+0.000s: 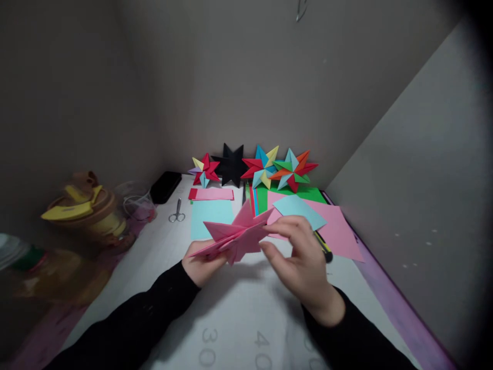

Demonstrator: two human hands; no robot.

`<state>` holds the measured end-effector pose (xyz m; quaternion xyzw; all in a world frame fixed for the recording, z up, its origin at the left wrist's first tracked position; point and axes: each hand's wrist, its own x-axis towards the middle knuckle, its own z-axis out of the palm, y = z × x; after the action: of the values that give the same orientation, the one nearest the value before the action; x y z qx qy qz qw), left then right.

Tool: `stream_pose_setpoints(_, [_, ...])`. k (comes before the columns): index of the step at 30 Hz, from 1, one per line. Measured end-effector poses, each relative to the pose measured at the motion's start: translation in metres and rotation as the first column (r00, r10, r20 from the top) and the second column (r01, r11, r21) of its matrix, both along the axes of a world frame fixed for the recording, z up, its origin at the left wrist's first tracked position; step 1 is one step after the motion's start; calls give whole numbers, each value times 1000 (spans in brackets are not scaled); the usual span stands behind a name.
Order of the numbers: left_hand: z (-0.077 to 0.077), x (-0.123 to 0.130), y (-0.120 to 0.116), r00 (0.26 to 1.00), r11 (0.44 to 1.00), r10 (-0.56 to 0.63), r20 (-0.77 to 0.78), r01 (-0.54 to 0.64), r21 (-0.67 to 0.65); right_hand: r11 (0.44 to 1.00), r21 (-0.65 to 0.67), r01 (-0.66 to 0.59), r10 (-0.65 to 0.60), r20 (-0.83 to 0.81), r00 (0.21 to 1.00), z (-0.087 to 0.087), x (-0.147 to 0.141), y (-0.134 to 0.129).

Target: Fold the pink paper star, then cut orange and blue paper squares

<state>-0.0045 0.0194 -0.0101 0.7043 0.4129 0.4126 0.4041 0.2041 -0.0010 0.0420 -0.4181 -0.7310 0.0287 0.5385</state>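
Hands hold a pink star (239, 237) above the tabletop's middle: left hand (202, 264) grips it from below for support, right hand (302, 257) pinches one point.

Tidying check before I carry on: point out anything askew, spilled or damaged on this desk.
Nothing stands out. Both hands, left hand and right hand, hold the pink folded star; four finished stars lean against the wall, loose paper sheets overlap, scissors lie flat.

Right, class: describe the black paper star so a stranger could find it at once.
Look to the back wall, where four folded stars stand in a row. The black paper star is second from the left, between two multicoloured ones. It alone is a single dark colour.
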Motion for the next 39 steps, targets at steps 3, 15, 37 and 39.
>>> stream_pose_setpoints(3, [6, 3, -3, 997, 998, -67, 30, 67, 2, 997, 1, -74, 74, 95, 993, 0, -9, -6])
stream_pose_setpoints(15, [9, 1, -1, 999, 989, -49, 3, 48, 140, 944, 11, -331, 328, 119, 937, -5, -9, -3])
stream_pose_setpoints(37, [1, 2, 3, 1000, 998, -20, 21, 21, -55, 970, 31, -242, 223, 294, 930, -25, -9, 7])
stream_pose_setpoints(39, [-3, 1, 4, 998, 998, -41, 51, 43, -45, 971, 10, -238, 225, 284, 932, -25, -9, 9])
